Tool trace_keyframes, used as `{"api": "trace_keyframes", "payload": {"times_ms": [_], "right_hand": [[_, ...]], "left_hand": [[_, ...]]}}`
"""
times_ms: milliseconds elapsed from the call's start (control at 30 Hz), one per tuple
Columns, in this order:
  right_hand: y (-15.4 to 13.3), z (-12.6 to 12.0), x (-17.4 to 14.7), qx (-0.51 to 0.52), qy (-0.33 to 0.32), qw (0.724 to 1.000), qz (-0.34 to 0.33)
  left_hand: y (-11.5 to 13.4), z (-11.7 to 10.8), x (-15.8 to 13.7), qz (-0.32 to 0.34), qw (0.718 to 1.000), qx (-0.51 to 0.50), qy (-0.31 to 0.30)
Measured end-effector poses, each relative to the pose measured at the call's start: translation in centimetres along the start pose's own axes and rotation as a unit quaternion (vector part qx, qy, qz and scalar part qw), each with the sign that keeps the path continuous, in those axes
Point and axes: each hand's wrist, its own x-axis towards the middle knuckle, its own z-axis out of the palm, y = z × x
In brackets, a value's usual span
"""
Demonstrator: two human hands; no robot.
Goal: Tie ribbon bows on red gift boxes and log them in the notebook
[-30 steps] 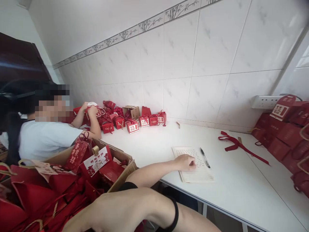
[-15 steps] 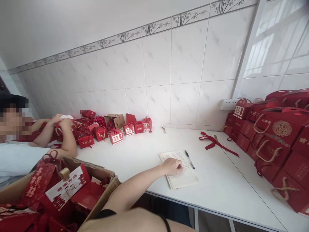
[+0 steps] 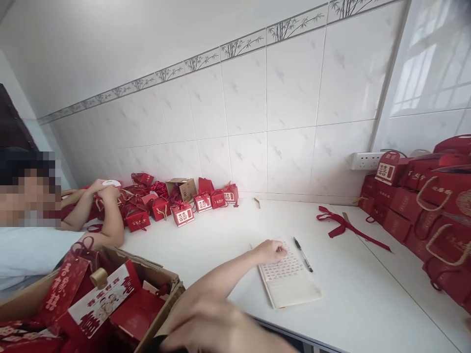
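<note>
A notebook [image 3: 294, 291] with handwritten lines on its upper page lies on the white table. My left hand [image 3: 270, 251] rests on its upper left part, fingers curled in, with nothing visible in them. A black pen [image 3: 303, 255] lies just right of the notebook, apart from that hand. Low in the view, my right hand [image 3: 217, 326] is smeared by motion across my left forearm near the elbow. Whether it touches the arm, and how its fingers are set, I cannot make out.
An open cardboard box [image 3: 172, 289] of red gift boxes stands at left. Beyond it, a person's hands [image 3: 105, 189] work among small red boxes [image 3: 183, 214]. A red ribbon [image 3: 346, 228] lies right of the pen. Stacked red boxes [image 3: 397, 206] and a power strip [image 3: 364, 161] are at right.
My right hand has come into view over my left forearm. The camera view has shifted, so the notebook appears further right and lower. My left hand now lies higher on the page.
</note>
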Motion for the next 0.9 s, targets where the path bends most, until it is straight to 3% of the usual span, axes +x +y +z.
{"api": "trace_keyframes", "payload": {"times_ms": [100, 200, 300, 433, 533, 633, 733, 900], "right_hand": [[3.9, -4.4, -2.4, -0.012, 0.143, 0.987, 0.078], [9.4, -9.9, -6.1, -0.141, 0.245, 0.954, 0.100], [13.3, -14.0, -9.5, -0.215, 0.334, 0.894, 0.209], [14.8, -15.6, -11.4, -0.226, 0.379, 0.837, 0.324], [14.7, -15.0, -11.8, -0.231, 0.344, 0.842, 0.345], [14.8, -14.2, -12.0, -0.246, 0.296, 0.862, 0.329], [15.1, -13.6, -11.9, -0.248, 0.258, 0.885, 0.298], [15.5, -13.1, -11.5, -0.239, 0.230, 0.904, 0.270]], "left_hand": [[-2.5, -3.6, 1.0, -0.079, 0.994, 0.007, 0.079], [-6.1, -8.2, 1.3, -0.213, 0.956, 0.043, 0.198], [-10.2, -12.2, 0.4, -0.355, 0.881, 0.054, 0.309], [-15.6, -14.8, -1.6, -0.506, 0.750, 0.009, 0.427], [-19.0, -14.9, -2.7, -0.573, 0.667, -0.044, 0.473], [-21.8, -14.4, -3.3, -0.601, 0.624, -0.078, 0.494], [-23.6, -13.7, -3.4, -0.609, 0.600, -0.082, 0.513], [-25.0, -13.3, -2.5, -0.596, 0.590, -0.059, 0.542]]}}
